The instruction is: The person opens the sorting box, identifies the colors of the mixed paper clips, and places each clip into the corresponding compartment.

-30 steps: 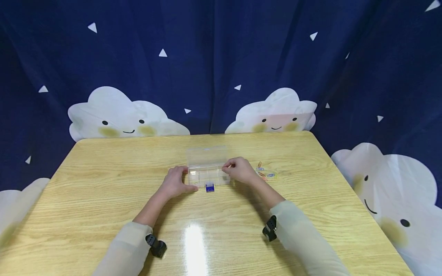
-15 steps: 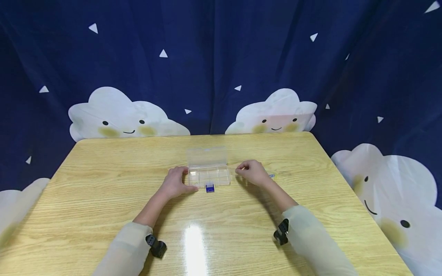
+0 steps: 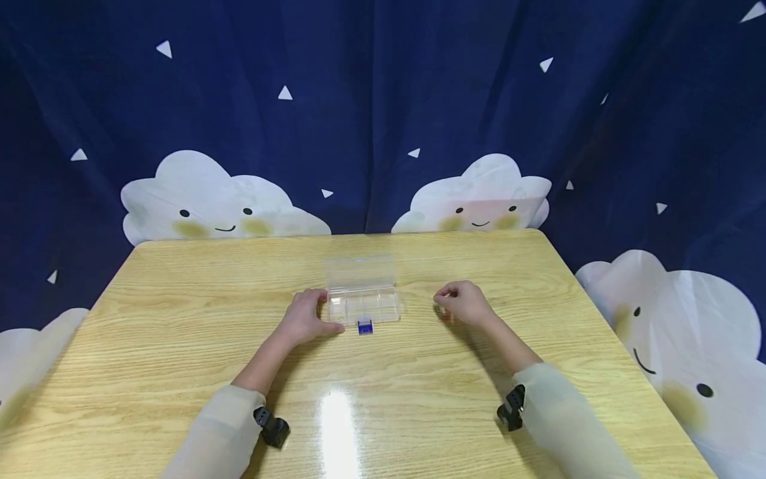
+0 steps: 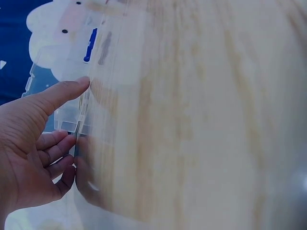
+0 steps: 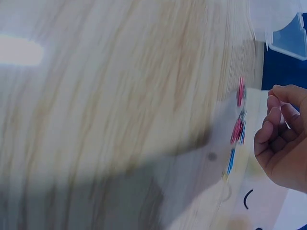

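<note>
Wooden worktop before a blue curtain, bearing 1 clear box, its lid folded back; the left hand grips the box's left end; right of the box, the right hand, fingers curled narrow, is beside coloured paper clips

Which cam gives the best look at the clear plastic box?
Head: the clear box shows whole from above, lid open and compartments visible, the left hand at one end. Left wrist: low, nearly edge-on, partly covered by the hand. Right wrist: only part, cut off top right.
</note>
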`<state>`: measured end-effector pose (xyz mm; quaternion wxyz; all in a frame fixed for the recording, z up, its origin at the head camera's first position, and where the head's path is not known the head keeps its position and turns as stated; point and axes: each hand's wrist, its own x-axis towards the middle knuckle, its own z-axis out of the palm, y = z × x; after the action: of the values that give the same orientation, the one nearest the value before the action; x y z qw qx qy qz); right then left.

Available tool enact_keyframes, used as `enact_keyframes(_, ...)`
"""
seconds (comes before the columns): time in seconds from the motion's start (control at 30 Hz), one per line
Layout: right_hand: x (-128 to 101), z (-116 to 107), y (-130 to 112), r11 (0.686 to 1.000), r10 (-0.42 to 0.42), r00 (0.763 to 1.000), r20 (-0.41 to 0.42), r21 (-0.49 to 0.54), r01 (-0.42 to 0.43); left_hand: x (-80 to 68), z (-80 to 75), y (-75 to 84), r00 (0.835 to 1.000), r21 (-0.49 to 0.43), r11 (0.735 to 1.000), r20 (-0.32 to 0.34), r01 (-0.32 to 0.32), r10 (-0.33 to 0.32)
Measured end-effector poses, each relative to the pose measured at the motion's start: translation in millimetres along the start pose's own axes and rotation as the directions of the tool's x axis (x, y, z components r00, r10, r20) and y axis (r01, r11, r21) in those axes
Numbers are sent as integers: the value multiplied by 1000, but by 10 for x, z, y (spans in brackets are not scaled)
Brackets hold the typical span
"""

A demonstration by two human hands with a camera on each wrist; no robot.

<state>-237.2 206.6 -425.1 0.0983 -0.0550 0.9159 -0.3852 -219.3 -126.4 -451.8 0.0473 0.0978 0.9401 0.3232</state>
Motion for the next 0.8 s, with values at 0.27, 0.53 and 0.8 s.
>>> enact_keyframes(0.27, -70, -148, 175, 1000, 27, 999, -40, 10, -26, -1, 0, 7, 1000, 0, 1000, 14, 7, -7)
enact_keyframes(0.53, -89, -247, 319, 998, 39, 996, -84, -41, -43, 6, -1, -7, 1000, -1, 1000, 14, 8, -8)
enact_keyframes(0.8, -140, -321, 390, 995, 61, 992, -114, -71, -69, 7, 6, -11, 1000, 4, 1000, 15, 11, -11)
